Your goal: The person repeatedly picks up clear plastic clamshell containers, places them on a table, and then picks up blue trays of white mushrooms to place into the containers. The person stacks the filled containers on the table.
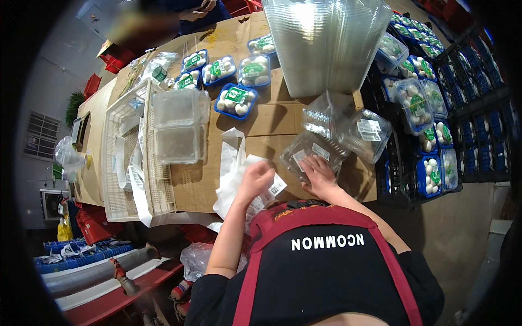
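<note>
My left hand (pixel 255 182) is closed on a strip of white labels (pixel 276 186). More of the white paper strip (pixel 232 168) trails in folds over the table on that hand's left. My right hand (pixel 319 176) rests on a clear plastic container (pixel 310 148), its fingers stretched over the surface beside a white label (pixel 299 157). A second label (pixel 321 151) shows on the same plastic. Just beyond lie more clear containers (pixel 365 132), one with a label on it. What is beneath my right fingertips is hidden.
A tall stack of clear plastic trays (pixel 326 49) stands at the back. Blue punnets of white mushrooms (pixel 236 101) sit on the cardboard-covered table (pixel 261 120). On the left are a cream crate (pixel 161 187) and clear tubs (pixel 178 142); on the right, black crates (pixel 399 187) of punnets. Someone's hands (pixel 198 11) show at the back.
</note>
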A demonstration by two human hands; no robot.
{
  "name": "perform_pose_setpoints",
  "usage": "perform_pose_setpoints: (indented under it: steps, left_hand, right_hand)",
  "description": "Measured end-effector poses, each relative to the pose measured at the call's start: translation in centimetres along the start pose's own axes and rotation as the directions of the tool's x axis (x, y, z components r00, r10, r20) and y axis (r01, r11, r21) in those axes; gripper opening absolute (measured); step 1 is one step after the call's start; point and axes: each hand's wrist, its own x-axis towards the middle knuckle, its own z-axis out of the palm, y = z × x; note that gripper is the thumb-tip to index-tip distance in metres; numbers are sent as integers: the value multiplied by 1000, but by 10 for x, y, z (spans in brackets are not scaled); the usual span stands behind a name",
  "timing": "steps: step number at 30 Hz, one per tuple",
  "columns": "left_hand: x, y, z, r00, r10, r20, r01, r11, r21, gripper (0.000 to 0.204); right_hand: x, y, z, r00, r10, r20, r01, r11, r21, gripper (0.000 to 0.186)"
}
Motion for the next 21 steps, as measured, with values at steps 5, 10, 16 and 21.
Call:
perform_pose_setpoints:
  steps: [5, 10, 16, 21]
  left_hand:
    - [11, -1, 16, 1000, -14, 20, 10, 988, 154, 23]
    - [29, 11, 39, 998, 53, 41, -56, 996, 63, 27]
    - [79, -20, 64, 983, 85, 163, -121, 965, 231, 20]
    - [84, -27, 81, 978, 205, 40, -204, 898, 389, 20]
  right_hand:
    - [-2, -11, -28, 962, -41, -269, 97, 975, 199, 39]
    - [-5, -10, -45, 892, -158, -424, 123, 987, -108, 12]
    - [-1, -11, -69, 926, 78, -369, -134, 983, -129, 5]
    - [-21, -26, -66, 974, 122, 192, -207, 824, 527, 30]
